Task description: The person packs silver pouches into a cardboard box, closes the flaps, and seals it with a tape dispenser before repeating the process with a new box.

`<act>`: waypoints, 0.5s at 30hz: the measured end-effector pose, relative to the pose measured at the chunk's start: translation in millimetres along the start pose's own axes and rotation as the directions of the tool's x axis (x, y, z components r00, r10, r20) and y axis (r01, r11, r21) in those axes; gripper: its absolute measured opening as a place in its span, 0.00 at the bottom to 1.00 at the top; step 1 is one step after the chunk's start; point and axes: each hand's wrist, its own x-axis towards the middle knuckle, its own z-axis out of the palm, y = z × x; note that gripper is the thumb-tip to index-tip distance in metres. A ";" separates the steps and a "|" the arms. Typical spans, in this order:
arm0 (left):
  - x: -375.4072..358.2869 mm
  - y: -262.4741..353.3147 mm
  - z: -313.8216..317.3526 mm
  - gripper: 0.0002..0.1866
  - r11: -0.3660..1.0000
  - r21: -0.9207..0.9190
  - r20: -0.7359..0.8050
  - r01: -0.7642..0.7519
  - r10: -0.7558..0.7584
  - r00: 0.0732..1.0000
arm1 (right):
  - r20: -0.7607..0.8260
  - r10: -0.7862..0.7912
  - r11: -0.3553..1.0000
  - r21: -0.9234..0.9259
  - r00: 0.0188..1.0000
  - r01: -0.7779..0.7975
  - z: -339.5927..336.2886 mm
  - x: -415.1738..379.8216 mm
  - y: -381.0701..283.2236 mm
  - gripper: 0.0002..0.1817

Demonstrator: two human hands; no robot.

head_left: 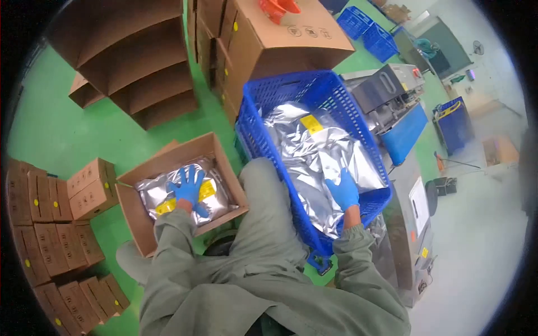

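Observation:
My left hand (pixel 188 189), in a blue glove, lies with fingers spread on a silver foil bag (pixel 151 193) inside an open cardboard box (pixel 134 223). Yellow labels (pixel 207 189) show beside the fingers. To the right stands a blue plastic crate (pixel 291 196) holding several shiny silver foil bags (pixel 302 151), one with a yellow label (pixel 311 124). My right hand (pixel 343 190), also gloved in blue, rests on the foil near the crate's right side, thumb apart from the fingers. The contents of the bags are hidden.
Stacked cartons (pixel 56 241) line the left side. Open brown cardboard boxes (pixel 129 61) stand at the upper left, and a large carton (pixel 302 45) carries an orange object (pixel 279 8). A metal machine (pixel 386 92) stands right of the crate. More blue crates (pixel 367 33) are farther back.

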 end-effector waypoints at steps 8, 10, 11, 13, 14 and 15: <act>4.9 -13.6 18.3 0.63 0.933 -0.350 -0.204 -0.079 0.006 0.979 | 0.136 0.087 0.941 -0.338 0.987 -0.037 36.6 28.9 48.8 0.23; -14.2 -13.8 11.4 0.48 0.886 -0.429 -0.367 -0.176 0.008 0.930 | 0.089 0.041 0.956 -0.294 0.995 -0.013 23.2 22.0 58.6 0.18; -30.7 -11.7 -3.6 0.42 0.750 -0.580 -0.456 -0.319 0.026 0.890 | 0.039 0.075 0.982 -0.174 0.996 -0.067 4.1 15.2 52.9 0.16; -89.0 7.3 -54.3 0.30 0.436 -0.820 -0.433 -0.372 -0.045 0.900 | -0.021 0.053 0.997 0.052 0.998 -0.051 -36.0 -3.2 38.8 0.13; -102.9 12.3 -64.8 0.30 0.427 -0.828 -0.428 -0.364 -0.063 0.901 | -0.050 0.003 0.987 0.158 0.999 0.005 -57.5 -10.5 27.7 0.13; -114.0 15.5 -70.8 0.30 0.329 -0.874 -0.378 -0.358 0.004 0.926 | -0.064 -0.026 0.942 0.333 0.998 0.046 -88.4 -17.6 4.5 0.11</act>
